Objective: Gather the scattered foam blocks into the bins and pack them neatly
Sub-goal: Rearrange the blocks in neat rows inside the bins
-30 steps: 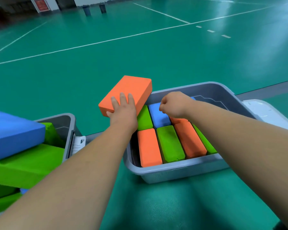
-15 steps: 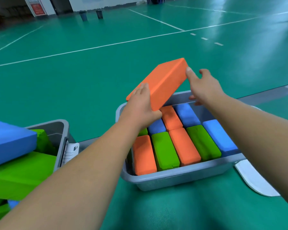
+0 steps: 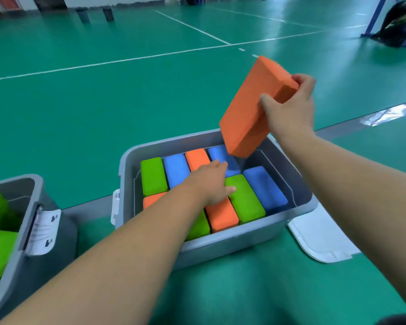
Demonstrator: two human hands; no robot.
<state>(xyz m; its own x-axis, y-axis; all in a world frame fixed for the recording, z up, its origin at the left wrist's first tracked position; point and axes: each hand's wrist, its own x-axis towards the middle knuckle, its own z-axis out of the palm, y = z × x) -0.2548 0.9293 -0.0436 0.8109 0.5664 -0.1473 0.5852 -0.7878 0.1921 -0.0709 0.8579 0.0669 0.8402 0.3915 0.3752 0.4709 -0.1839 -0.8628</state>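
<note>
Only the head view to go on here, so: the right hand (image 3: 288, 111) is gripping a big orange foam block (image 3: 256, 106) by its upper end, thumb on the near face and fingers wrapped round the far edge. The block is hanging tilted, lower end pointing down over the back right corner of the grey bin (image 3: 220, 240), not touching anything inside yet.

The left hand (image 3: 211, 184) is reaching into the bin with fingers mostly stretched out, lying flat on the packed blocks, around where the near orange block (image 3: 220, 214) is meeting the green block (image 3: 244, 200). It isn't gripping anything as far as I can tell, more like pressing or steadying the row.

The bin is looking pretty full already: blocks in green, blue and orange are sitting in two tidy rows, with a gap showing along the right wall beside the blue block (image 3: 265, 191). A second bin (image 3: 33, 184) at the left is holding green blocks too.

So I'd say this is the packing step, with the orange block about to go in. Next move is probably turning it so it's lining up with that gap, then lowering it without shoving the neighbours out of line.
</note>
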